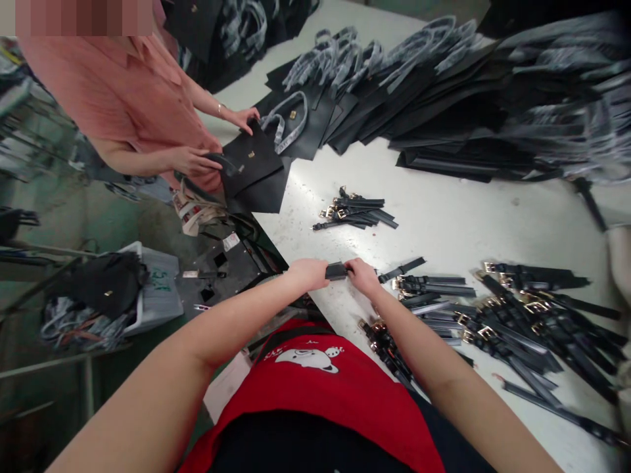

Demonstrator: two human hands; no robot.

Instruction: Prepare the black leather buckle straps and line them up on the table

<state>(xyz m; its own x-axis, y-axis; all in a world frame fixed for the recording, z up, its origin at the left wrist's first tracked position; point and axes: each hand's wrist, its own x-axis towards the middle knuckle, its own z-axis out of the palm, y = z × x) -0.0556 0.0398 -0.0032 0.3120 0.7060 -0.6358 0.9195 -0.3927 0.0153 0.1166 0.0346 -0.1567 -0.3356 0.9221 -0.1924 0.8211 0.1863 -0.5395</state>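
Observation:
Between my two hands, above the near left edge of the white table [315, 174], a short black strap [336, 270] is stretched level. My left hand [309, 273] is closed on its left end. The fingers of my right hand [363, 276] pinch its right end, and they cover whatever is there. Just beyond lies a small pile of black buckle straps [355, 211] with gold buckles. To the right of my right hand, many more buckle straps [434, 287] lie in bunches, some close beside my forearm.
Across the left corner a co-worker in a pink shirt [148, 112] handles a black leather panel [254, 157]. Stacked black panels with wrapped handles [355, 112] fill the far side. A grey bin [160, 295] with black pieces stands at floor level on the left.

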